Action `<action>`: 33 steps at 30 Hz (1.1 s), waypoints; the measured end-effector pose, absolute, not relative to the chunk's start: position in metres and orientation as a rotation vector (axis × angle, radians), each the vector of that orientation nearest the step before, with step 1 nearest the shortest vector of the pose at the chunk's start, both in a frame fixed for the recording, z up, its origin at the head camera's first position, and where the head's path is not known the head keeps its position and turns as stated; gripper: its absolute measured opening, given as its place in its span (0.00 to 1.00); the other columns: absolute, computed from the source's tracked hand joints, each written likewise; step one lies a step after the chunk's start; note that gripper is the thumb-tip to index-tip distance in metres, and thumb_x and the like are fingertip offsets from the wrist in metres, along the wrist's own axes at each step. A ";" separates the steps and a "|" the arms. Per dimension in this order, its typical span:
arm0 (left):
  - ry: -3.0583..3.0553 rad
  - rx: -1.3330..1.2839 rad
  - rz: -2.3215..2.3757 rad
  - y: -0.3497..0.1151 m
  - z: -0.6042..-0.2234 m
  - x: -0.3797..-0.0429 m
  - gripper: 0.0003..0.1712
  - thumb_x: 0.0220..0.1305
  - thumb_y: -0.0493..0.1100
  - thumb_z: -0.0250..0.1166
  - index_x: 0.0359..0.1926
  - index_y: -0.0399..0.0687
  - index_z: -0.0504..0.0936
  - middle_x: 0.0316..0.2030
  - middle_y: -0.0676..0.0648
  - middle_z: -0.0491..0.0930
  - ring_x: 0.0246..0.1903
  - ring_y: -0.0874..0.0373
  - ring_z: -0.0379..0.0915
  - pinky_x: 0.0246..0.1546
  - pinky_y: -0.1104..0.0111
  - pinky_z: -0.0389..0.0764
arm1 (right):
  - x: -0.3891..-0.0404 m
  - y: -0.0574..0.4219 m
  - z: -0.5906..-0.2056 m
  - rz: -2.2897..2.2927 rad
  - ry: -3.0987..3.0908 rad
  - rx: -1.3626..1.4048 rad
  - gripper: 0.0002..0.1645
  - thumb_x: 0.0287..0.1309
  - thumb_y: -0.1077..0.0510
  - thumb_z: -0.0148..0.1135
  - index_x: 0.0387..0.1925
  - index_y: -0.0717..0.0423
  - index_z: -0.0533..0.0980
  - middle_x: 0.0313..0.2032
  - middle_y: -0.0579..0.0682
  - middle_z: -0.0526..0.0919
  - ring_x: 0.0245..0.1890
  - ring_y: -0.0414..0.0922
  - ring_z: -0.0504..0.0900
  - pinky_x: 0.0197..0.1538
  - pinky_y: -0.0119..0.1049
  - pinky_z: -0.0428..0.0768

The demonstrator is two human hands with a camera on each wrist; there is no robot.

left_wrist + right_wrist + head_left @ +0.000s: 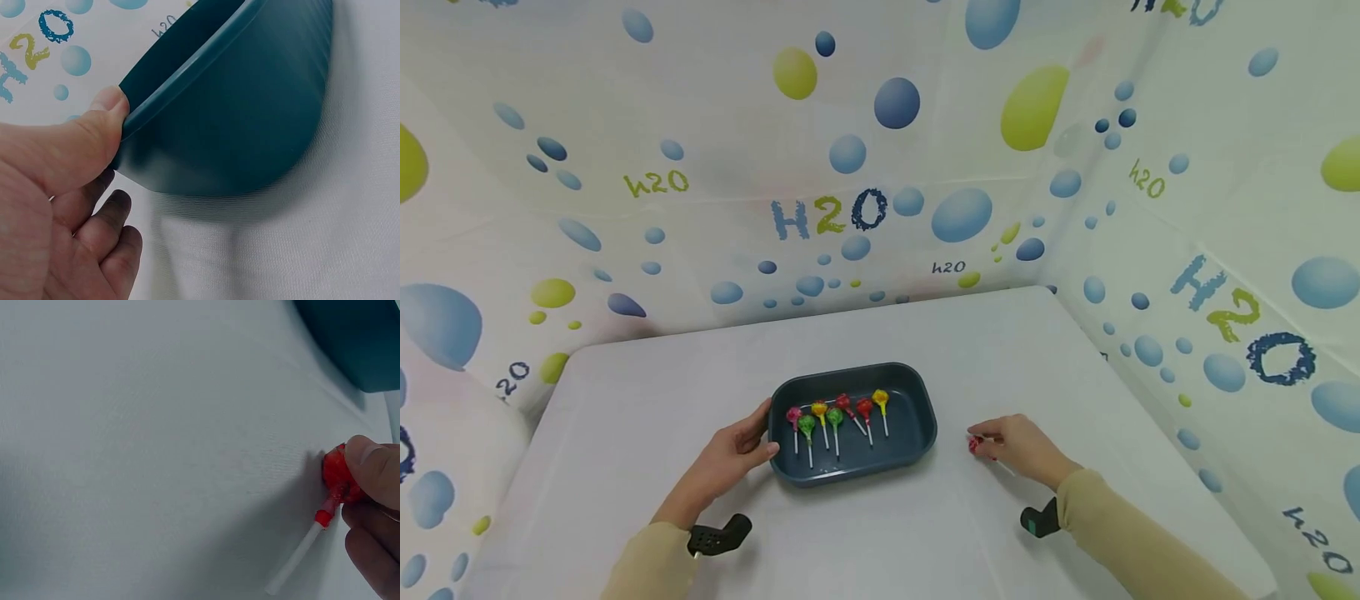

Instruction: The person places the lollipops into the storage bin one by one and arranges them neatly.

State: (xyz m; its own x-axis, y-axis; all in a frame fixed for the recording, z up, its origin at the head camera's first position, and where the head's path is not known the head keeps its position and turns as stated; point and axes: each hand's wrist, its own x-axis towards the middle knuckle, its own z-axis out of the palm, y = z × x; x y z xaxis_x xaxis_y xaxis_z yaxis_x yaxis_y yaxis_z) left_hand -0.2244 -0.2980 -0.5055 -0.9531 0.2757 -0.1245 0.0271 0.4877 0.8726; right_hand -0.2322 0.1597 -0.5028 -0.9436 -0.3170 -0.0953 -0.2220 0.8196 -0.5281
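Note:
My left hand [724, 460] grips the left end of a dark teal tray [857, 475], its thumb [81, 147] against the rim. Inside the tray lie several wrapped lollipops in pink, green, yellow and red, sticks toward me. To the right of the tray, my right hand [1028, 450] pinches a red lollipop [337, 472] by its wrapped head, between thumb and fingers. Its white stick [294, 559] points down and left in the right wrist view, low over the tablecloth or on it; I cannot tell which.
A white cloth [992, 350] covers the table under the tray. Behind and to the sides hangs a white curtain [737, 108] printed with blue and green drops and "H2O" lettering. A black wrist camera [720, 536] sits at the left cuff, another [1040, 518] at the right.

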 end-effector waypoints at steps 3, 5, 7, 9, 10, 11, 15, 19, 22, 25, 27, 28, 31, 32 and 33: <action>2.488 0.268 1.456 -0.297 -0.505 -0.225 0.46 0.72 0.43 0.64 0.81 0.42 0.48 0.79 0.34 0.51 0.77 0.37 0.53 0.70 0.54 0.66 | -0.233 0.159 -0.505 -0.696 2.853 -0.477 0.16 0.61 0.61 0.71 0.50 0.57 0.87 0.46 0.49 0.90 0.43 0.42 0.85 0.51 0.41 0.88; 2.490 0.279 1.462 -0.297 -0.505 -0.226 0.46 0.72 0.43 0.64 0.81 0.41 0.48 0.79 0.34 0.51 0.77 0.37 0.53 0.69 0.54 0.66 | -0.234 0.158 -0.505 -0.670 2.871 -0.497 0.15 0.60 0.61 0.72 0.49 0.57 0.87 0.44 0.49 0.90 0.42 0.42 0.85 0.49 0.39 0.88; 2.490 0.292 1.469 -0.297 -0.504 -0.227 0.46 0.72 0.42 0.64 0.81 0.41 0.49 0.79 0.34 0.51 0.77 0.37 0.53 0.69 0.54 0.66 | -0.236 0.159 -0.504 -0.691 2.877 -0.495 0.14 0.60 0.61 0.72 0.48 0.58 0.87 0.43 0.48 0.90 0.41 0.42 0.85 0.48 0.38 0.88; 2.487 0.303 1.479 -0.297 -0.504 -0.228 0.46 0.73 0.42 0.64 0.81 0.40 0.49 0.79 0.33 0.51 0.76 0.36 0.53 0.70 0.54 0.65 | -0.239 0.160 -0.499 -0.760 2.872 -0.481 0.14 0.60 0.62 0.71 0.49 0.60 0.86 0.43 0.50 0.90 0.40 0.41 0.85 0.47 0.37 0.89; 2.486 0.308 1.483 -0.297 -0.504 -0.228 0.45 0.73 0.41 0.64 0.81 0.39 0.49 0.79 0.33 0.51 0.76 0.36 0.53 0.70 0.54 0.65 | -0.241 0.161 -0.495 -0.795 2.866 -0.474 0.15 0.61 0.62 0.71 0.49 0.60 0.86 0.44 0.50 0.90 0.40 0.41 0.85 0.46 0.36 0.89; 2.484 0.310 1.487 -0.297 -0.503 -0.228 0.45 0.73 0.41 0.64 0.81 0.39 0.49 0.79 0.33 0.51 0.77 0.36 0.52 0.70 0.53 0.65 | -0.243 0.161 -0.490 -0.837 2.861 -0.466 0.15 0.62 0.62 0.70 0.50 0.61 0.85 0.44 0.51 0.90 0.40 0.41 0.85 0.45 0.35 0.89; 2.485 0.304 1.484 -0.297 -0.502 -0.229 0.45 0.73 0.42 0.64 0.81 0.39 0.49 0.79 0.33 0.51 0.77 0.36 0.52 0.70 0.53 0.65 | -0.256 0.161 -0.468 -1.007 2.848 -0.423 0.16 0.64 0.62 0.69 0.52 0.62 0.84 0.45 0.53 0.90 0.39 0.42 0.87 0.44 0.34 0.90; 2.482 0.278 1.478 -0.296 -0.503 -0.229 0.46 0.73 0.43 0.64 0.81 0.40 0.49 0.79 0.33 0.50 0.77 0.37 0.52 0.70 0.54 0.64 | -0.269 0.158 -0.447 -1.124 2.883 -0.386 0.15 0.64 0.60 0.69 0.51 0.61 0.85 0.44 0.54 0.90 0.43 0.47 0.90 0.52 0.42 0.90; 2.480 0.256 1.465 -0.296 -0.504 -0.228 0.46 0.73 0.44 0.64 0.81 0.42 0.49 0.79 0.34 0.51 0.77 0.37 0.53 0.70 0.54 0.65 | -0.280 0.154 -0.434 -1.223 2.879 -0.305 0.15 0.64 0.57 0.70 0.49 0.59 0.86 0.44 0.54 0.90 0.45 0.50 0.90 0.54 0.46 0.89; 2.479 0.238 1.455 -0.296 -0.505 -0.228 0.47 0.72 0.45 0.65 0.81 0.43 0.49 0.79 0.34 0.51 0.77 0.37 0.54 0.70 0.53 0.66 | -0.289 0.148 -0.428 -1.343 2.827 -0.223 0.16 0.64 0.54 0.71 0.49 0.60 0.86 0.45 0.55 0.90 0.45 0.50 0.89 0.54 0.46 0.89; 2.477 0.232 1.455 -0.296 -0.506 -0.227 0.47 0.72 0.45 0.65 0.81 0.44 0.49 0.79 0.34 0.51 0.76 0.37 0.54 0.70 0.53 0.66 | -0.293 0.142 -0.427 -1.424 2.774 -0.173 0.17 0.64 0.54 0.71 0.49 0.61 0.85 0.46 0.56 0.89 0.45 0.50 0.89 0.55 0.45 0.88; 2.479 0.232 1.455 -0.296 -0.506 -0.227 0.47 0.72 0.46 0.65 0.81 0.44 0.49 0.79 0.34 0.51 0.76 0.37 0.54 0.70 0.53 0.66 | -0.295 0.138 -0.427 -1.458 2.746 -0.154 0.17 0.64 0.54 0.70 0.49 0.62 0.85 0.47 0.57 0.89 0.45 0.50 0.89 0.56 0.44 0.88; 2.484 0.240 1.459 -0.296 -0.506 -0.227 0.47 0.72 0.46 0.65 0.81 0.43 0.49 0.79 0.34 0.51 0.76 0.37 0.54 0.70 0.53 0.67 | -0.298 0.123 -0.428 -1.525 2.681 -0.110 0.17 0.64 0.56 0.70 0.50 0.63 0.85 0.47 0.58 0.89 0.46 0.53 0.90 0.56 0.44 0.88; 2.486 0.242 1.460 -0.296 -0.506 -0.227 0.47 0.72 0.46 0.65 0.81 0.43 0.49 0.79 0.34 0.51 0.76 0.37 0.54 0.70 0.53 0.66 | -0.298 0.117 -0.429 -1.532 2.664 -0.099 0.17 0.64 0.56 0.70 0.50 0.63 0.84 0.47 0.58 0.89 0.47 0.55 0.89 0.56 0.43 0.88; 2.489 0.244 1.459 -0.296 -0.505 -0.228 0.47 0.72 0.46 0.65 0.81 0.43 0.49 0.79 0.34 0.51 0.76 0.37 0.54 0.70 0.53 0.66 | -0.299 0.111 -0.430 -1.529 2.656 -0.091 0.16 0.64 0.56 0.70 0.50 0.62 0.85 0.46 0.57 0.90 0.48 0.55 0.89 0.56 0.43 0.88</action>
State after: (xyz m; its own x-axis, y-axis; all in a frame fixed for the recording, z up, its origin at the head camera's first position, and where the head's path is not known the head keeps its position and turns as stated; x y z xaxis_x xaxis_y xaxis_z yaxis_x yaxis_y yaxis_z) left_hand -0.2277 -0.2959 -0.5054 -0.9558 0.2655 -0.1259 0.0200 0.4860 0.8737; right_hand -0.2992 0.1113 -0.4299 -0.9954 -0.0890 -0.0356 -0.0139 0.5014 -0.8651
